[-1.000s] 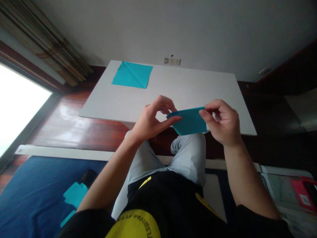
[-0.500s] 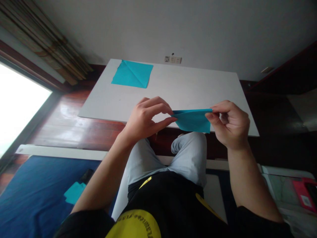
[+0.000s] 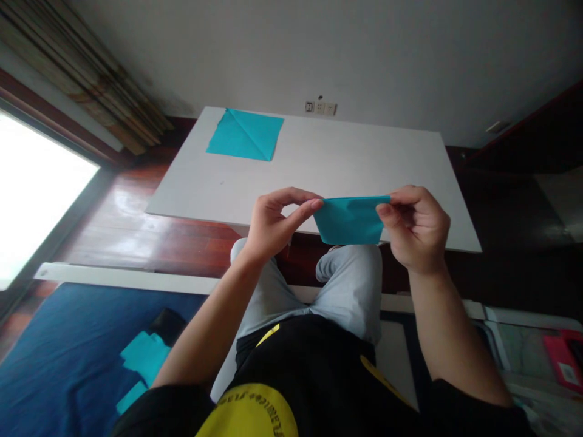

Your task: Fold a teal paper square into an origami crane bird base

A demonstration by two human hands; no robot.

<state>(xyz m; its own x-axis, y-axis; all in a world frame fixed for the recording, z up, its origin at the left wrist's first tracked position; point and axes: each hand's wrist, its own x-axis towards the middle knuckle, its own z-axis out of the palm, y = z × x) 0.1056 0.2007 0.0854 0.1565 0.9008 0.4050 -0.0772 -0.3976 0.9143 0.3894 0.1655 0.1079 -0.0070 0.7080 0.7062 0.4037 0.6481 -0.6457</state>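
Note:
A folded sheet of turquoise paper [image 3: 350, 221] hangs between my two hands, above my knees and the near edge of the white table. My left hand [image 3: 282, 220] pinches its upper left corner between thumb and fingers. At the upper right corner, my right hand [image 3: 416, 227] grips it with the thumb in front and the fingers curled behind. The fold runs along the top, and its two layers lie close together. Another turquoise sheet [image 3: 245, 135], with a diagonal crease, lies flat on the table's far left part.
The white table [image 3: 364, 158] stands before a wall with several sockets [image 3: 320, 108]. On the blue cover [image 3: 68, 340] to my left lie turquoise paper pieces [image 3: 144, 358] and a black object [image 3: 167, 326]. A pink item [image 3: 565, 358] is at the right by a clear container.
My left fingers have closed on the paper's upper left corner, and its gaping layers have come together. The right hand keeps its grip and has shifted slightly left.

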